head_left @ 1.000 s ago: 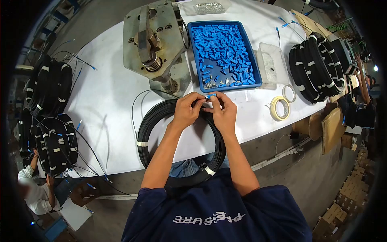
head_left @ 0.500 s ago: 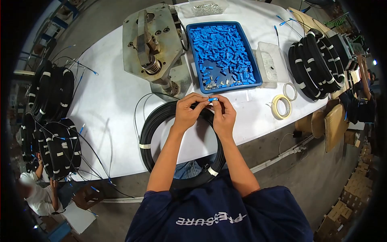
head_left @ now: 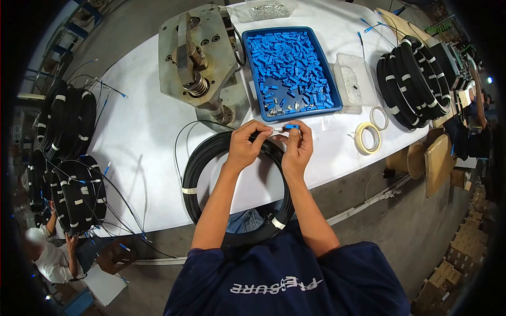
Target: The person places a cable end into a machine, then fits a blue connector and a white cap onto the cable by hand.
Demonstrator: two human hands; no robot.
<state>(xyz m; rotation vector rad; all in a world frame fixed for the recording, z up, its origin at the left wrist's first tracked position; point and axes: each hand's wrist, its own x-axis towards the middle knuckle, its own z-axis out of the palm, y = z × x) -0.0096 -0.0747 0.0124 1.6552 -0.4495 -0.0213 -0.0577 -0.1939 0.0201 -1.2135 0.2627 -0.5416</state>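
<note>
My left hand (head_left: 245, 146) pinches a thin piece with a whitish tip (head_left: 276, 129), which looks like the end of the black cable. In my right hand (head_left: 297, 152), a small blue connector housing (head_left: 291, 126) is pinched between thumb and fingers, just right of that tip. A narrow gap seems to lie between the two, though contact is hard to judge. Below both hands, a coil of black cable (head_left: 191, 166) bound with white tape hangs partly over the table edge. A blue tray (head_left: 337, 100) full of blue housings stands beyond my hands.
A metal press (head_left: 203, 58) stands behind the coil. Clear plastic boxes (head_left: 350, 79) and tape rolls (head_left: 367, 138) lie right. Taped cable coils sit at right (head_left: 414, 84) and left (head_left: 68, 121). Another person (head_left: 55, 258) is at the lower left; cartons (head_left: 466, 247) stand lower right.
My right hand has moved slightly right with the blue housing, away from my left fingers. The whitish tip now shows between the hands. My left hand has stayed nearly still.
</note>
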